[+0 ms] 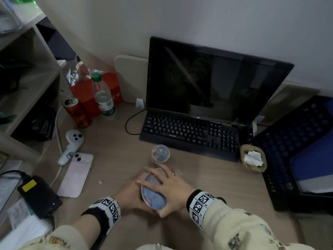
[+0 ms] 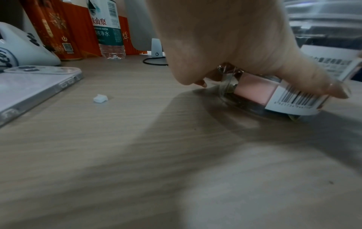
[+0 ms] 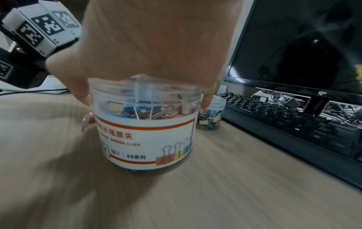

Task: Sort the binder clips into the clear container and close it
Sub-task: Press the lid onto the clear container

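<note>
A clear round container (image 1: 153, 194) with a white "binder clips" label (image 3: 145, 139) stands on the desk near the front edge. Coloured binder clips (image 3: 137, 112) show through its wall. A clear lid (image 3: 145, 88) sits on top. My right hand (image 1: 173, 184) lies over the lid, with fingers and thumb curled down its sides. From the left, my left hand (image 1: 131, 193) grips the container's body (image 2: 254, 91), its thumb on the barcode label.
A smaller clear tub (image 1: 160, 153) of clips stands just behind, in front of the black keyboard (image 1: 189, 130) and monitor (image 1: 207, 78). A pink phone (image 1: 75, 175), white controller (image 1: 72, 145), can (image 1: 77, 112) and bottle (image 1: 103, 98) are at left. A dark blue keyboard (image 1: 297, 141) lies at right.
</note>
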Action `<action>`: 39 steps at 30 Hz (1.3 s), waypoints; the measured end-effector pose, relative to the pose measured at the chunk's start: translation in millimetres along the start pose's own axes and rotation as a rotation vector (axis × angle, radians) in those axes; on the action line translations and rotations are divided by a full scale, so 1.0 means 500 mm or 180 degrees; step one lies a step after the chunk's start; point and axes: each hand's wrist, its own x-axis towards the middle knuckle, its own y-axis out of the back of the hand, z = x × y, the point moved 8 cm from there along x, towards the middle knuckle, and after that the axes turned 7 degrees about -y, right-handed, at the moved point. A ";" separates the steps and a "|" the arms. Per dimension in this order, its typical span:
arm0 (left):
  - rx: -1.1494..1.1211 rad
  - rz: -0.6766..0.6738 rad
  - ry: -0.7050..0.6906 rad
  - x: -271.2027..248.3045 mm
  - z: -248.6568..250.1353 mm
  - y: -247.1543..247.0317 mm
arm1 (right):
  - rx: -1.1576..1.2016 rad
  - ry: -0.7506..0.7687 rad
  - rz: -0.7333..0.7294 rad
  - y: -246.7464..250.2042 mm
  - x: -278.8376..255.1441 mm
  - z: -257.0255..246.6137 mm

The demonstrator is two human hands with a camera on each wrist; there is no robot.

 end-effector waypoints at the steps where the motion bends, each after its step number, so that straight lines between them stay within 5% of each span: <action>1: 0.0004 0.0007 -0.0003 0.000 -0.001 0.000 | -0.0047 0.0054 -0.0005 0.000 0.001 0.000; 13: 0.0343 -0.0139 0.0144 0.003 -0.032 -0.010 | -0.0602 0.0789 0.0096 0.011 0.015 -0.004; 24: 0.0276 -0.0152 0.0009 0.002 -0.013 -0.008 | -0.0256 0.0307 0.0319 0.003 -0.004 -0.004; 31: 0.0553 -0.0417 0.0115 0.007 -0.015 -0.011 | 0.0654 -0.1285 0.0492 -0.030 -0.015 -0.012; 39: 0.0223 -0.0304 0.0068 0.013 -0.005 -0.015 | 0.0190 -0.0628 0.0312 -0.017 -0.005 -0.005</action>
